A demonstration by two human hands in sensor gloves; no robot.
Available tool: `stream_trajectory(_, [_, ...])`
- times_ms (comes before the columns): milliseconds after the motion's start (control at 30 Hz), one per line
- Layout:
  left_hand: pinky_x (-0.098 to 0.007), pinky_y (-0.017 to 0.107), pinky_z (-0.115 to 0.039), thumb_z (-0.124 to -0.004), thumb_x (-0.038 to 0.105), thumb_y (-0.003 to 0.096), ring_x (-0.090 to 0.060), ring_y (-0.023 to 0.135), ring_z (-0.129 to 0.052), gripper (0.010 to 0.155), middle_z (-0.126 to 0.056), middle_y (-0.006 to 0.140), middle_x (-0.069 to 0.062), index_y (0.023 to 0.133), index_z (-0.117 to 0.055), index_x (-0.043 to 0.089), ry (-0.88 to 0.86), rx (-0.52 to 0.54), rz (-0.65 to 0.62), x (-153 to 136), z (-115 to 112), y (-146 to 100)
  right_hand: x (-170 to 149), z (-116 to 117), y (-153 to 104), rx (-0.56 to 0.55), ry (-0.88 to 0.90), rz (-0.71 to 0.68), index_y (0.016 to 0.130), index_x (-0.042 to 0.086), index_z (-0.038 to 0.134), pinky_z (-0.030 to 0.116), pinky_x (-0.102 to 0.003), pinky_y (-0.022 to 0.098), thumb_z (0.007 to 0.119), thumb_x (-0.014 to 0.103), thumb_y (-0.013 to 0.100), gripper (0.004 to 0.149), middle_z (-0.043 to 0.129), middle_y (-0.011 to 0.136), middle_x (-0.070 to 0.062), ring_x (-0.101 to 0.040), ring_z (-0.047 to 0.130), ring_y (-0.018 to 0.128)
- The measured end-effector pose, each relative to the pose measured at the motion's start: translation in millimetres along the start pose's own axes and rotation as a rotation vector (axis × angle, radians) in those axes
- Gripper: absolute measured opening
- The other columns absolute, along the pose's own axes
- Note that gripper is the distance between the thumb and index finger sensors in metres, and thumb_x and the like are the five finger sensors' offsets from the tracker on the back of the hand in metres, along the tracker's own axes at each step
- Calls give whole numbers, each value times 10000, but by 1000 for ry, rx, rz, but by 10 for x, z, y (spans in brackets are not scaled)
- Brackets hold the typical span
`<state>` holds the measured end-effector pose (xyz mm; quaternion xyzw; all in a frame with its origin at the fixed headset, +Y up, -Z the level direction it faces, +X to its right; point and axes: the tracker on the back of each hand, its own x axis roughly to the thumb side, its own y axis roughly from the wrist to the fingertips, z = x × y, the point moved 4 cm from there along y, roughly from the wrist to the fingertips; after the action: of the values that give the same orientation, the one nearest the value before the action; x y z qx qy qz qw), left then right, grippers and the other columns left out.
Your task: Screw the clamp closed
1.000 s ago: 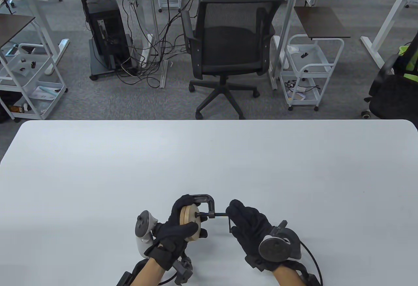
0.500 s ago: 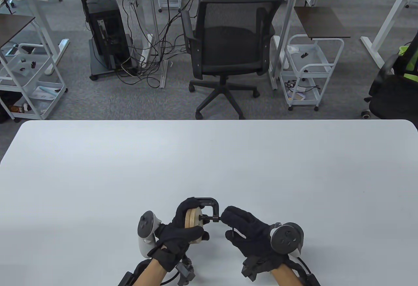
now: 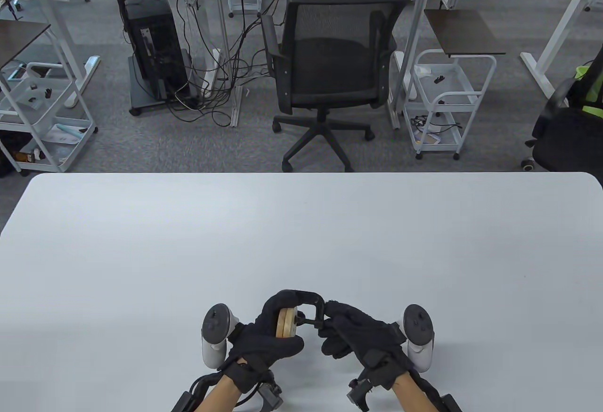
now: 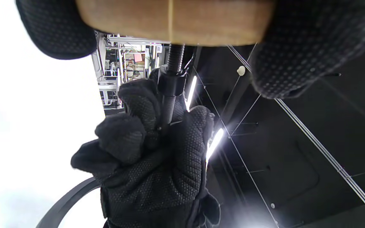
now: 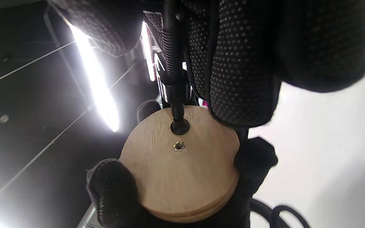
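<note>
Fingers (image 5: 239, 63) of the right hand (image 3: 358, 332) grasp the clamp (image 3: 308, 301) screw, whose tip, seen only from right wrist, touches the wooden discs (image 5: 179, 164) gripped by left hand (image 3: 264, 341).

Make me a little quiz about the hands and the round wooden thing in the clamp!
1. True or false: the left hand holds the wooden discs.
2. What does the right hand grip? A) the chair B) the clamp screw C) a cup
3. Fill in: the screw's tip meets the wood just beside a small metal ____ at the middle of the disc.

Key: 1 true. 2 B. 3 insert.
</note>
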<state>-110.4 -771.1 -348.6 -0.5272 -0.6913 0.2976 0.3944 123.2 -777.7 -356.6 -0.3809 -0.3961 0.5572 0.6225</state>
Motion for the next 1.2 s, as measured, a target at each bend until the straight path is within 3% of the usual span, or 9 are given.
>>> stream_trajectory(167, [-629, 553, -807, -997, 567, 434, -580, 994, -534, 965, -341, 1236, -6, 1135, -370, 353, 28, -16, -8, 30, -13, -1, -116, 39, 13, 56, 153, 81, 956, 4, 700, 940, -444, 245, 784, 417, 509, 614, 1011, 678, -212, -273, 1111, 387])
stream_trajectory(333, [-629, 554, -805, -997, 567, 434, -580, 994, -534, 964, -341, 1236, -7, 1135, -370, 354, 16, -14, -2, 24, -21, -3, -107, 16, 7, 37, 108, 80, 957, -2, 694, 938, -450, 243, 775, 423, 509, 623, 1019, 668, -204, -279, 1111, 385])
stream_trajectory(400, [-630, 552, -806, -996, 567, 435, -581, 994, -534, 966, -339, 1236, -8, 1136, -366, 352, 8, -4, 3, 19, -15, -2, -70, 6, 5, 33, 77, 44, 990, 7, 648, 908, -495, 282, 769, 438, 506, 659, 963, 750, -234, -339, 1083, 437])
stream_trajectory(567, [-633, 551, -801, -994, 566, 438, -585, 992, -526, 967, -333, 1235, -13, 1136, -362, 350, -40, 30, 10, 12, 49, -14, 173, -94, -40, -87, -245, -160, 1069, 93, 521, 749, -610, 474, 733, 479, 503, 717, 705, 1005, -248, -464, 866, 738])
stream_trajectory(733, [-627, 553, -805, -987, 573, 447, -585, 990, -527, 964, -326, 1234, -18, 1137, -351, 348, -72, 64, 12, 10, 115, -24, 503, 27, -135, -85, -525, -412, 1072, 195, 529, 669, -644, 547, 732, 222, 494, 613, 509, 1122, -135, -468, 719, 869])
stream_trajectory(900, [-623, 575, -794, -976, 577, 466, -579, 1005, -503, 964, -294, 1241, -13, 1142, -326, 353, -347, 51, 36, -92, 112, -38, 651, 296, -245, -48, -1061, -601, 1068, 348, 379, 628, -615, 605, 825, 122, 434, 808, 254, 1149, 65, -406, 623, 937])
stream_trajectory(1000, [-623, 568, -799, -976, 580, 461, -580, 1002, -510, 966, -302, 1240, -16, 1142, -330, 351, -349, 67, 33, -85, 120, -31, 653, 424, -306, -59, -1381, -722, 1056, 386, 329, 646, -586, 611, 873, 208, 418, 857, 229, 1140, 84, -364, 636, 937])
stream_trajectory(1100, [-618, 567, -805, -973, 584, 463, -578, 1001, -517, 965, -304, 1240, -16, 1143, -329, 351, -302, 51, 33, -74, 105, -26, 687, 428, -341, -81, -1366, -769, 1047, 371, 427, 655, -579, 608, 866, 330, 420, 766, 335, 1136, 92, -348, 657, 929])
stream_trajectory(1200, [-620, 564, -804, -975, 582, 461, -581, 997, -519, 964, -308, 1238, -19, 1142, -334, 349, -256, 55, 34, -70, 97, -23, 717, 386, -344, -80, -1202, -757, 1011, 320, 613, 676, -589, 590, 845, 394, 419, 641, 545, 1106, 44, -349, 717, 902])
